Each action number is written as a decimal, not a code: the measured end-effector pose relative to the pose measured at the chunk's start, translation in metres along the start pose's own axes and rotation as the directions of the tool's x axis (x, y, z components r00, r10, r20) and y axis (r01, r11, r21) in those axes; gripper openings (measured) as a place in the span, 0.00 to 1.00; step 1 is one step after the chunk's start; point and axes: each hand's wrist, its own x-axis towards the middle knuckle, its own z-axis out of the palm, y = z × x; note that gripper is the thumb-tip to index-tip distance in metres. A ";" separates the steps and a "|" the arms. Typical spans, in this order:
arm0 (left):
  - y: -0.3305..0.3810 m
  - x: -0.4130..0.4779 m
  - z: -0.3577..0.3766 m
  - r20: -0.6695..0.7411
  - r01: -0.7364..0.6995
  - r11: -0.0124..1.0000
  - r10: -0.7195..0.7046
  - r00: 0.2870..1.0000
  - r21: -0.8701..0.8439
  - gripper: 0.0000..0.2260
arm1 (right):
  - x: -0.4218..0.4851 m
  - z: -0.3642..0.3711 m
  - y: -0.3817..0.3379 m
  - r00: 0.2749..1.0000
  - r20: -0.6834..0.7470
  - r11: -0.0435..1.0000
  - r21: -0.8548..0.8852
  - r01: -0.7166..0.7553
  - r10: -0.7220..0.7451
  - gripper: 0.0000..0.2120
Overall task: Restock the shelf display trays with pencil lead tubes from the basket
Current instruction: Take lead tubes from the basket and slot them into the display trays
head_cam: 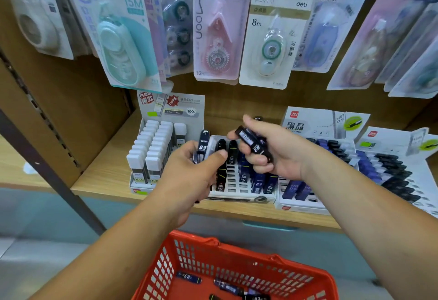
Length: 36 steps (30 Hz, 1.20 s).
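Packs of correction tape (220, 34) hang on hooks across the back wall, their lower ends dangling just above the card headers of the trays. On the wooden shelf (106, 181) four display trays sit side by side. The left tray (139, 189) is packed with white-capped tubes. The middle tray (234, 187) holds black and dark blue tubes at its back and right, with bare white slots along its front. The right tray (298, 206) and the far-right tray (391, 169) carry more blue and black tubes. A dark slanted post (47, 164) crosses the left side, well apart from the trays.

The left hand (196, 169) hovers over the left part of the middle tray, thumb and fingers curled round one black tube (203, 144) marked 0.3, held upright. The right hand (272, 148) is just beside it, over the tray's right half, fingers closed on a bundle of tubes (251, 142) tilted sideways. Both forearms reach in over the shelf's front edge.

Below the shelf edge, between the arms, is the red basket (163, 264), with a few loose tubes (189, 277) lying flat on its floor.
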 end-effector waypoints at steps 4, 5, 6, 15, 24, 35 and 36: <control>0.001 0.004 0.010 -0.021 -0.056 0.998 0.056 0.998 -0.024 0.10 | -0.011 -0.003 0.000 0.986 0.154 0.996 -0.066 -0.058 0.068 0.16; 0.001 0.005 0.012 -0.021 -0.057 0.998 0.056 0.998 -0.027 0.10 | -0.013 -0.003 0.001 0.984 0.164 0.995 -0.083 -0.060 0.073 0.14; 0.001 0.005 0.015 -0.021 -0.054 0.998 0.054 0.998 -0.029 0.10 | -0.015 -0.002 0.001 0.982 0.172 0.994 -0.098 -0.057 0.074 0.13; 0.007 0.020 0.012 -0.085 -0.118 0.993 0.118 0.989 0.005 0.04 | -0.016 -0.004 0.000 0.999 -0.042 0.949 -0.311 -0.040 0.028 0.12; 0.011 0.022 0.006 -0.087 -0.051 0.998 0.053 0.995 0.029 0.04 | -0.012 -0.012 0.001 0.958 -0.222 0.984 -0.047 0.173 -0.179 0.09; 0.001 0.018 -0.003 0.004 0.032 0.995 -0.033 0.999 0.095 0.06 | 0.001 -0.005 0.001 0.913 -0.324 0.968 -0.048 0.246 -0.248 0.08; 0.000 0.018 -0.004 0.007 0.042 0.994 -0.043 0.999 0.102 0.07 | 0.001 -0.006 0.002 0.913 -0.316 0.966 -0.066 0.249 -0.257 0.08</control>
